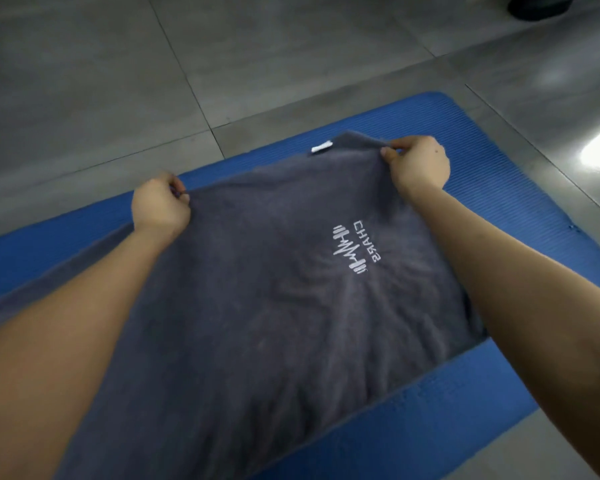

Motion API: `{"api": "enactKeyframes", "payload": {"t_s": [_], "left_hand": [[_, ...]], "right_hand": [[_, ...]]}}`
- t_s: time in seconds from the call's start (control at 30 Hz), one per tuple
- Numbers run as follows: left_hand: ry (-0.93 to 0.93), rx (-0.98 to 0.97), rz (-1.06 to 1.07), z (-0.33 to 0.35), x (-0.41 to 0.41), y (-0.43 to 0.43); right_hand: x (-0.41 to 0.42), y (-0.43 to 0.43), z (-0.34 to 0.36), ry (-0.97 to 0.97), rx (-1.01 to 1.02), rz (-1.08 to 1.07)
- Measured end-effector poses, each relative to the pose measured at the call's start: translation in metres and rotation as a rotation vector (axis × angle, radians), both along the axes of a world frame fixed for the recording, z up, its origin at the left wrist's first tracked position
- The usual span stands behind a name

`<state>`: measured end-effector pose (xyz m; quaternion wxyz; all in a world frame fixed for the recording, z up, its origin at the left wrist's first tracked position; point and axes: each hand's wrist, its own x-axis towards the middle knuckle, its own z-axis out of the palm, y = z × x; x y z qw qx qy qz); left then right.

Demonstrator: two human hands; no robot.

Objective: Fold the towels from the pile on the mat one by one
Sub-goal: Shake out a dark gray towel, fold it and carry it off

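The far edge of a dark grey towel (pixel 257 306) is pinched at two places: near its left corner by the curled fingers and thumb of the left hand (pixel 161 206), and near its right corner by the thumb and fingers of the right hand (pixel 418 162). Between the two hands the edge is lifted slightly and drawn fairly taut. The rest of the towel is spread over a blue ribbed mat (pixel 520 188), with both forearms stretched out above it. A white embroidered logo (pixel 355 247) with lettering is seen on the cloth toward the right side, and a small white tag (pixel 321 147) is attached at the far edge, just left of the right hand. The mat is laid on a grey tiled floor (pixel 118 81). A dark object (pixel 541 5), too cropped to identify, is seen at the top right corner.
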<state>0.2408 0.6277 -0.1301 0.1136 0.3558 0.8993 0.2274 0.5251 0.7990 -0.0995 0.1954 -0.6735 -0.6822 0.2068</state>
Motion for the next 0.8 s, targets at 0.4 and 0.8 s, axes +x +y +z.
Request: {"api": "enactKeyframes", "payload": {"t_s": [0.4,0.8], "left_hand": [[0.235,-0.107,-0.682,-0.052,0.123,-0.080],[0.284,-0.396,-1.146,-0.046,0.226,-0.137]], "right_hand": [[0.169,-0.132,-0.066,-0.504,-0.145,-0.071],[0.223,-0.150,-0.072,-0.527,-0.033,-0.114]]}}
